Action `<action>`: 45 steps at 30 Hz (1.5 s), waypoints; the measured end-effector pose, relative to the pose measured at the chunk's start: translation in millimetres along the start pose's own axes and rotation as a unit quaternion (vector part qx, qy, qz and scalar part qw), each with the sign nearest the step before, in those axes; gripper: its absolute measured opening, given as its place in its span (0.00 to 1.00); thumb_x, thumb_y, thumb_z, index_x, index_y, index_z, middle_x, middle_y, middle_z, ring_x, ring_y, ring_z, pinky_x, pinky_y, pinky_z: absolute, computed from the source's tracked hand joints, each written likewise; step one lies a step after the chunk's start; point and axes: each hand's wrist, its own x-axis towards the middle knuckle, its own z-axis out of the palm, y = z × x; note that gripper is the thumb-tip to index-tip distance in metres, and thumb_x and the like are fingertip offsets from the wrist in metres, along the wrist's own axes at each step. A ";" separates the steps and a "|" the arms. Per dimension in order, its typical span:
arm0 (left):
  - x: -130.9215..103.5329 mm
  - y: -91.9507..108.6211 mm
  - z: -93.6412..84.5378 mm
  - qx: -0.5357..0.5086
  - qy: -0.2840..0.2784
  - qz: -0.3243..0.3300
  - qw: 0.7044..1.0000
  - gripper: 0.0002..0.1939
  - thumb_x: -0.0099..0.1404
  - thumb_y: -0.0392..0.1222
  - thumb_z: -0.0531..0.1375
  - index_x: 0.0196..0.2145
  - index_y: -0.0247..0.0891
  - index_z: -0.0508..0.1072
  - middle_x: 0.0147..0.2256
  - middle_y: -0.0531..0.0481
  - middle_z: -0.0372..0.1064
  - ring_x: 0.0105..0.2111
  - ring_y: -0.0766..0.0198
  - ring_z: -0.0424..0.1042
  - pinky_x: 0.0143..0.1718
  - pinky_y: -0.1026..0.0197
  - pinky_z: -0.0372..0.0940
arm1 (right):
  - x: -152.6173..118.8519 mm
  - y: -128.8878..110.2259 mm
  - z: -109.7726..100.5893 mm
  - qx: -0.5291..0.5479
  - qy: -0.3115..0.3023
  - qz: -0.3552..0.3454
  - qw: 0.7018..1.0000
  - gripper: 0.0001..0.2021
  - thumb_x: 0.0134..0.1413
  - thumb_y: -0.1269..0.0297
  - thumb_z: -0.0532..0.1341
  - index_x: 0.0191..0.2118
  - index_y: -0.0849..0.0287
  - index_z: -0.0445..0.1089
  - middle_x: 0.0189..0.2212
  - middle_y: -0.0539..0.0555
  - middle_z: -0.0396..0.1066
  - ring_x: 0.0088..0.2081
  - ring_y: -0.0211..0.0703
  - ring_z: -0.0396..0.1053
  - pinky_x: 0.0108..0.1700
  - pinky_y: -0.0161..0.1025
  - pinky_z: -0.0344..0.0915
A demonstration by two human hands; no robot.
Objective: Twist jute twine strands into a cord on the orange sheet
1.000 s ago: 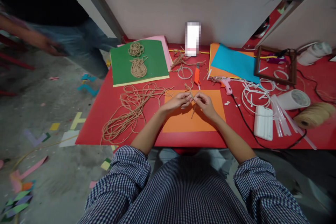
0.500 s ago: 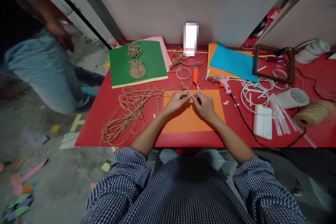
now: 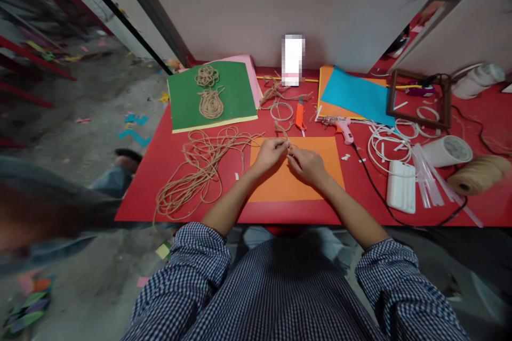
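Over an orange sheet point(image 3: 296, 184), my left hand point(image 3: 272, 155) and my right hand point(image 3: 307, 164) meet with fingertips pinched together. Both grip a thin piece of jute twine point(image 3: 283, 129); its strands show just beyond my left fingertips, and the part between the fingers is mostly hidden. Left of the sheet lies a loose heap of jute twine point(image 3: 196, 170). Beyond my hands are a ring point(image 3: 281, 112), an orange cutter point(image 3: 300, 116) and a small tangle of frayed twine point(image 3: 274, 89).
Coiled twine shapes point(image 3: 211, 104) rest on green paper point(image 3: 240, 90). A pink glue gun point(image 3: 344, 130), its black cord, a white power strip point(image 3: 401, 186), clear glue sticks point(image 3: 428, 181), a twine spool point(image 3: 478, 173) and a wooden frame point(image 3: 418, 120) crowd the right. A lit phone point(image 3: 293, 58) stands behind.
My right hand has turned, its fingers lower and closer against my left fingertips. The person at the left has walked nearer, now blurred at the lower left.
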 end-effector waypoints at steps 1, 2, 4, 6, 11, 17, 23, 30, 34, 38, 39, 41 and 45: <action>-0.1 0.4 1.3 -0.044 0.007 -0.017 0.999 0.23 0.67 0.61 0.62 0.29 0.35 0.74 0.23 0.53 0.63 0.26 0.66 0.60 0.29 0.62 0.52 | -0.4 -1.7 2.4 0.000 -0.014 -0.015 1.000 0.17 0.76 0.56 0.50 0.44 0.56 0.74 0.38 0.59 0.78 0.36 0.48 0.69 0.39 0.42 0.56; -0.3 0.8 2.2 -0.092 0.016 -0.038 0.995 0.23 0.66 0.61 0.63 0.30 0.36 0.74 0.22 0.54 0.62 0.24 0.67 0.59 0.28 0.62 0.51 | -0.8 -3.4 4.7 0.000 -0.027 -0.029 0.999 0.17 0.76 0.57 0.50 0.44 0.56 0.74 0.38 0.59 0.78 0.36 0.48 0.69 0.39 0.42 0.57; -0.5 1.3 2.8 -0.183 0.030 -0.078 0.980 0.23 0.66 0.62 0.64 0.33 0.37 0.73 0.20 0.59 0.53 0.20 0.70 0.52 0.24 0.63 0.47 | -1.8 -6.1 8.1 0.000 -0.049 -0.059 0.997 0.17 0.76 0.57 0.50 0.43 0.56 0.75 0.36 0.58 0.77 0.37 0.48 0.70 0.39 0.42 0.57; -0.1 1.2 1.8 -0.255 0.032 -0.097 0.961 0.23 0.66 0.62 0.65 0.33 0.38 0.70 0.19 0.63 0.43 0.18 0.72 0.44 0.21 0.64 0.42 | -3.0 -8.1 9.0 0.008 -0.073 -0.096 0.993 0.17 0.75 0.56 0.51 0.43 0.55 0.76 0.35 0.57 0.76 0.37 0.47 0.70 0.40 0.42 0.59; 0.4 0.5 2.1 -0.304 0.011 -0.085 0.949 0.24 0.67 0.62 0.65 0.31 0.40 0.63 0.20 0.63 0.43 0.18 0.73 0.43 0.21 0.65 0.41 | -6.2 -11.7 2.9 0.062 -0.046 -0.098 0.992 0.15 0.73 0.54 0.55 0.48 0.53 0.77 0.47 0.59 0.75 0.43 0.48 0.72 0.45 0.43 0.64; -4.3 -4.2 16.0 -0.231 -0.061 -0.070 0.968 0.24 0.67 0.64 0.63 0.33 0.40 0.65 0.24 0.59 0.52 0.22 0.70 0.51 0.25 0.65 0.50 | -1.0 -8.0 0.8 0.161 0.114 0.106 0.975 0.22 0.71 0.54 0.56 0.65 0.54 0.62 0.64 0.64 0.64 0.33 0.41 0.70 0.42 0.44 0.69; -2.9 -9.2 12.7 0.012 -0.093 0.025 0.995 0.17 0.73 0.53 0.58 0.33 0.37 0.72 0.30 0.50 0.70 0.30 0.63 0.65 0.35 0.62 0.59 | 5.5 0.8 0.7 0.193 0.054 0.170 0.965 0.21 0.68 0.52 0.59 0.61 0.55 0.63 0.30 0.50 0.72 0.28 0.44 0.68 0.35 0.40 0.60; -5.6 -3.8 7.3 0.179 -0.088 0.076 0.977 0.17 0.77 0.47 0.51 0.39 0.37 0.76 0.34 0.45 0.77 0.32 0.59 0.72 0.37 0.60 0.60 | 6.1 1.7 -8.3 0.095 0.026 0.165 0.981 0.12 0.70 0.53 0.58 0.47 0.55 0.71 0.26 0.50 0.72 0.29 0.46 0.69 0.36 0.40 0.55; -6.9 1.9 3.1 0.246 -0.107 0.073 0.961 0.18 0.78 0.46 0.48 0.38 0.38 0.73 0.34 0.45 0.77 0.33 0.59 0.72 0.38 0.60 0.62 | 6.8 4.3 -8.7 0.088 -0.008 0.152 0.985 0.13 0.71 0.57 0.54 0.39 0.56 0.72 0.31 0.55 0.76 0.33 0.47 0.70 0.38 0.40 0.57; -5.5 3.0 -1.3 0.254 -0.099 0.074 0.959 0.17 0.78 0.46 0.48 0.38 0.39 0.72 0.34 0.45 0.76 0.34 0.58 0.72 0.39 0.59 0.62 | 7.8 7.1 -8.2 0.193 -0.007 0.141 0.971 0.13 0.69 0.59 0.56 0.37 0.56 0.74 0.33 0.55 0.77 0.35 0.47 0.72 0.40 0.39 0.61; -4.8 2.3 -2.0 0.244 -0.099 0.077 0.962 0.16 0.78 0.46 0.48 0.38 0.39 0.72 0.33 0.46 0.76 0.33 0.59 0.72 0.39 0.59 0.62 | 8.2 7.9 -7.8 0.224 -0.003 0.140 0.964 0.13 0.69 0.59 0.56 0.37 0.56 0.75 0.33 0.55 0.78 0.36 0.47 0.72 0.41 0.39 0.62; -3.4 0.6 -3.0 0.214 -0.102 0.080 0.968 0.16 0.77 0.46 0.49 0.37 0.39 0.72 0.33 0.47 0.75 0.34 0.59 0.72 0.39 0.59 0.62 | 9.0 9.8 -6.7 0.279 0.000 0.138 0.950 0.13 0.68 0.57 0.58 0.36 0.57 0.75 0.32 0.54 0.77 0.35 0.46 0.72 0.40 0.39 0.63; -0.5 -1.2 -5.1 0.165 -0.118 0.086 0.976 0.16 0.77 0.47 0.49 0.37 0.38 0.71 0.33 0.48 0.74 0.34 0.61 0.71 0.41 0.60 0.62 | 9.5 13.4 -3.1 0.370 0.001 0.135 0.919 0.13 0.67 0.55 0.59 0.35 0.57 0.74 0.31 0.53 0.77 0.34 0.44 0.72 0.39 0.39 0.65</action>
